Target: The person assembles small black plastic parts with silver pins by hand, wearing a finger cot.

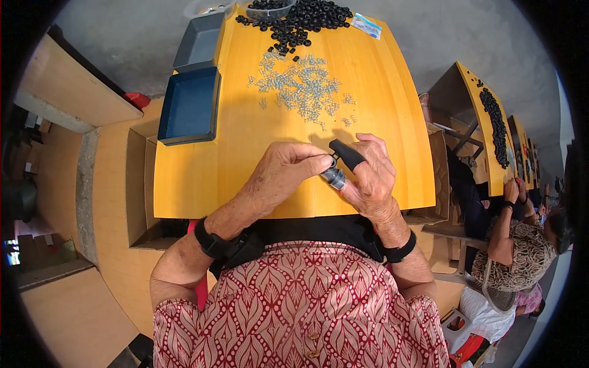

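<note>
Above the near part of the yellow table, my two hands meet at a small black ring-shaped part [333, 161]. My left hand [283, 173] pinches it between thumb and forefinger. My right hand [372, 178] is closed on its other side, with a black sleeve [346, 153] over the forefinger and grey tape [333, 177] round the thumb. The fingers partly cover the part, so its details are hard to make out. Beyond my hands lie scattered small silvery pieces [300, 86] that look like springs. Behind these is a heap of black ring-shaped parts [313, 17].
Two dark trays, a nearer one [188, 136] and a farther one [199, 42], line the left edge of the table [190, 178]. A clear tub [270, 12] and a small packet [366, 26] are at the back. Another person [518, 245] works at a table on the right.
</note>
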